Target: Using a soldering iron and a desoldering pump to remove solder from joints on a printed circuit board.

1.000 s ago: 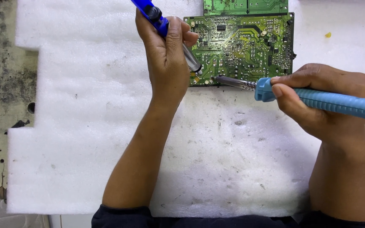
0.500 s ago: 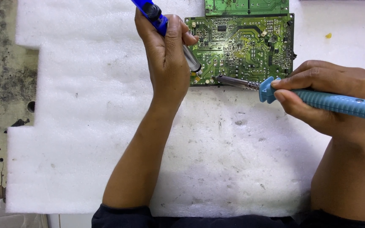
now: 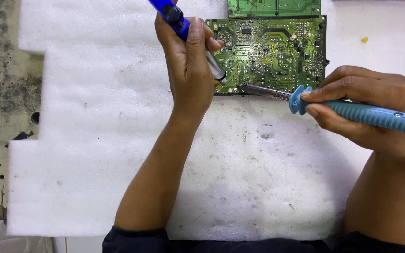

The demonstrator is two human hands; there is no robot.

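The left hand [image 3: 188, 65] grips a blue desoldering pump [image 3: 183, 30], nozzle at the green circuit board [image 3: 270, 54] (lying on white foam [image 3: 94, 140]). The right hand [image 3: 366, 112] holds a soldering iron [image 3: 348, 110], tip on the board's lower edge.

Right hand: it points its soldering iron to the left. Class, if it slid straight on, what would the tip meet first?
Probably the metal nozzle of the pump in the left hand, low on the circuit board; depth is unclear.
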